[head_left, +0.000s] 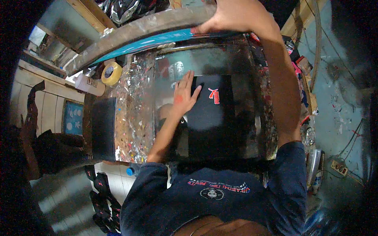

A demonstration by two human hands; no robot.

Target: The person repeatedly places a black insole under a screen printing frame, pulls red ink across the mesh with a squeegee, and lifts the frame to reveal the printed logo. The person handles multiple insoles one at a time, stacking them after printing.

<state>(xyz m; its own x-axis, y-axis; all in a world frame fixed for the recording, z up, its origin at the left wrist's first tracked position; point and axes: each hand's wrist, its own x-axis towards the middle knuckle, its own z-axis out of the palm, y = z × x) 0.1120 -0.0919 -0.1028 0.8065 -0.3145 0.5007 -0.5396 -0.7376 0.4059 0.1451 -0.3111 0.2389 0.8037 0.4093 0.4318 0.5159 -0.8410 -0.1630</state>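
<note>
A black flat piece (212, 122), perhaps fabric, lies on the dark glossy board (173, 141) in front of me. Near its upper part sits a small red-and-white print (214, 96). My left hand (185, 94) rests flat across the left edge of the black piece, fingers stretched out and holding nothing. Beyond the board a screen-printing frame (145, 27) is tilted up, its blue-green mesh (141, 45) facing down toward the board. My right hand (236, 17) grips the frame's upper right part, fingertips partly hidden behind it.
Left on the paint-spattered table (134, 118) are a roll of yellowish tape (112, 74), a white bottle (89, 85) and a dark panel (103, 128). Black printed pieces (100, 183) lie lower left. Another person's dark arm (29, 114) shows at far left. A power strip (339, 168) is at right.
</note>
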